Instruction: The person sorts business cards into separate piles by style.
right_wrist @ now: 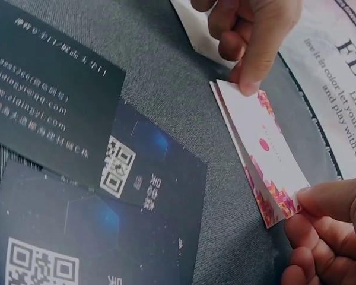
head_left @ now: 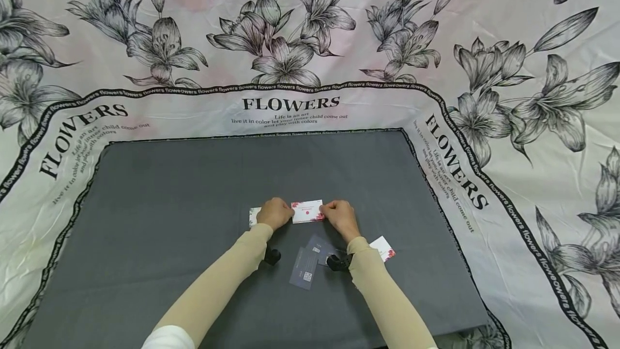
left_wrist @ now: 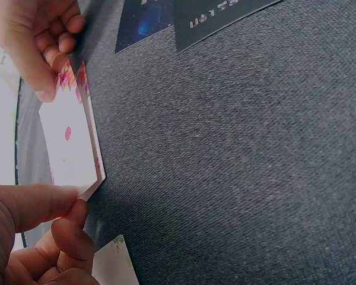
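Note:
Both hands hold a white business card with red floral corners (head_left: 307,211). At one short end, my left hand (head_left: 275,213) pinches it between thumb and finger. The thumb and fingers of my right hand (head_left: 340,218) pinch the opposite end. The held card (right_wrist: 264,136) is raised slightly over a second card with a similar red pattern (right_wrist: 256,193), whose edge shows beneath it. Whether the two touch is hard to tell. Beside my left hand lies a white card with green leaf print (left_wrist: 115,261), partly covered by that hand in the head view.
Several dark blue cards with QR codes (head_left: 304,268) overlap on the grey cloth (head_left: 194,187), nearer the body. Another white card with red flowers (head_left: 382,248) lies beside the right forearm. A flower-printed border (head_left: 290,109) surrounds the grey area.

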A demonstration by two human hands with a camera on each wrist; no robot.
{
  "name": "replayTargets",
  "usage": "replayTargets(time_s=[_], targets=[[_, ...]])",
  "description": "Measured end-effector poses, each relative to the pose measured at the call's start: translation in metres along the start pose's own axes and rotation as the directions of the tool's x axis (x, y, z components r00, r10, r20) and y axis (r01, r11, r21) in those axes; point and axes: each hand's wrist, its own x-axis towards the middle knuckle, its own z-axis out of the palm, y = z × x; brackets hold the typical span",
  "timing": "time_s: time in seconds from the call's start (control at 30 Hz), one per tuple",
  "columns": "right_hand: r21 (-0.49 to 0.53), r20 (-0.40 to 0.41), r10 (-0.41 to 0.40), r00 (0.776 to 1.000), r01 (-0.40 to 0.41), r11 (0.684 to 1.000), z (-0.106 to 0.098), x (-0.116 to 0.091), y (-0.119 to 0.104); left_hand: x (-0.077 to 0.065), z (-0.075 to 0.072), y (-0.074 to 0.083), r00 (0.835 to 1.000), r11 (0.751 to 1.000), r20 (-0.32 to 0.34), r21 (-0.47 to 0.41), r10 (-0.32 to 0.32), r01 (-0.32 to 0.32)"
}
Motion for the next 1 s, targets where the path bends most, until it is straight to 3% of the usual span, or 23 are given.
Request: replayTargets(time_s=[0.4,0.77,1.0], targets=[[-0.054,-0.006,-0.025,1.0,0.025,0.998,0.002,0.002,-0.001,0.003,0.008,-0.003,0.998,0.996,-0.023,0.074,0.054,-0.052],[-0.14,-0.034,-0.079,0.996,0.073,0.987,0.008,0.004,0.0,-0.004,0.009,0.002,0.992,0.982,-0.031,0.149,0.123,-0.117],[-0.158,-0.039,-0.099,0.994,0.092,0.983,0.01,0.001,0.0,-0.005,0.018,-0.002,0.986,0.974,-0.076,0.182,0.148,-0.132]])
